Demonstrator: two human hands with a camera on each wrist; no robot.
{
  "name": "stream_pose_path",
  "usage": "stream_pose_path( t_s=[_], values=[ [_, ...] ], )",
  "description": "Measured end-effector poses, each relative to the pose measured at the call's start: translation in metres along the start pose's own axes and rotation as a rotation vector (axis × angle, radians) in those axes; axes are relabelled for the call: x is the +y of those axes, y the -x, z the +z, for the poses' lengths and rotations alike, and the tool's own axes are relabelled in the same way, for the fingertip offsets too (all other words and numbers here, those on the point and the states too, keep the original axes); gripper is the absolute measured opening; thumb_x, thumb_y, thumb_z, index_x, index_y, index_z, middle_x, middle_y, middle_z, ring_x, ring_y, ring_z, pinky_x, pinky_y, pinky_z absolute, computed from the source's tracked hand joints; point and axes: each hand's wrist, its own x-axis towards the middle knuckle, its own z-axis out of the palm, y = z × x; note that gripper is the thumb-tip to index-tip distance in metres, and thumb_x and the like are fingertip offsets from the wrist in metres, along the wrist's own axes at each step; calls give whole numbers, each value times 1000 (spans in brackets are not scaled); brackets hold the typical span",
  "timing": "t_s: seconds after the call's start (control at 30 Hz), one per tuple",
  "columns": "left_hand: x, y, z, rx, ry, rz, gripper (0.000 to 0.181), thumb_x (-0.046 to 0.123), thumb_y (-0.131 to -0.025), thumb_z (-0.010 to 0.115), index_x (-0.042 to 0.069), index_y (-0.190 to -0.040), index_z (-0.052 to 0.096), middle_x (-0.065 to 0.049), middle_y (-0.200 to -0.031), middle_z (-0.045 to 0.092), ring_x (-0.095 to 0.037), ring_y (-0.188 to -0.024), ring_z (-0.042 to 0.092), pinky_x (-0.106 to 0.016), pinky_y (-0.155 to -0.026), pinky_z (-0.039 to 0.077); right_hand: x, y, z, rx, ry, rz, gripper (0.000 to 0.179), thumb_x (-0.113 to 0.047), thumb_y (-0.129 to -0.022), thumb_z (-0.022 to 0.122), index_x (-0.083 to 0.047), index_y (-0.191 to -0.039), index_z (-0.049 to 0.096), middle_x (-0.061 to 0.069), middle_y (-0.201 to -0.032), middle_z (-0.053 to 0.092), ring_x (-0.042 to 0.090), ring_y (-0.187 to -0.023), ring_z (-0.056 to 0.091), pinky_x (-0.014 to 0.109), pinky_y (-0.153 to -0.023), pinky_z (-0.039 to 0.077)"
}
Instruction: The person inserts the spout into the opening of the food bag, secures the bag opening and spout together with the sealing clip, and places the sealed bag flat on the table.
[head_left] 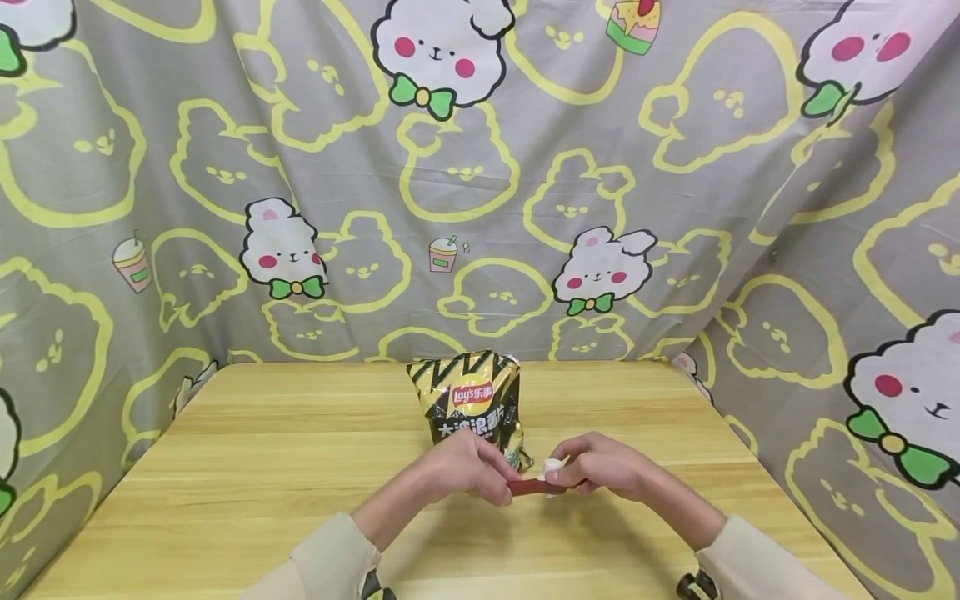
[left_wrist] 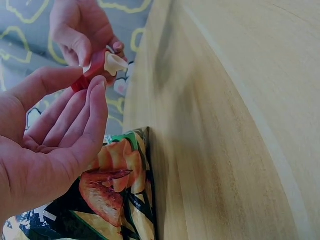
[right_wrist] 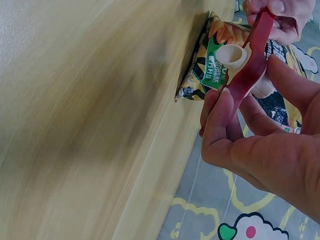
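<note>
Both my grips are on one red strip (right_wrist: 257,62); my left grip (head_left: 477,467) pinches one end between thumb and fingers, and my right grip (head_left: 600,465) has thumb and fingers closed about the part nearer the other end; between them a cream spout (right_wrist: 233,56) juts from the strip's side; the piece is held up off the worktop (head_left: 300,467), on the near side of the black and gold crisp bag (head_left: 472,398), which stands just beyond my fingers; by its look I judge it moulded plastic, light and fairly stiff, smooth enough to slide or twist under a careless fingertip, yet not fragile; the flat red ends seem the best places to hold, a thumb against a finger on each, with pressure kept off the spout, which looks the thinner, easier part to bend
</note>
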Motion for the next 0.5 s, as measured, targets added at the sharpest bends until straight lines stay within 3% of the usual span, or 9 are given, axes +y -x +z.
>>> stream_pose_path(
  t_s=[0.17, 0.5],
  values=[
    [0, 0, -1, -18, 21, 2, 27, 4, -63, 84, 14, -88, 82, -1, -88, 78, -19, -79, 67, -39, -74, 55, 0, 0, 0, -12, -9, 6, 24, -20, -91, 72, 0, -104, 71, 7, -88, 74, 16, -75, 52, 24, -61, 42],
    [-1, 0, -2, -27, 50, 0, 27, 1, -62, 84, 11, -87, 82, -2, -89, 78, -19, -80, 68, -35, -72, 56, -2, 0, 2, -22, -21, 14, 23, -18, -91, 72, 1, -103, 70, 6, -86, 72, 16, -72, 50, 23, -59, 42]
  ],
)
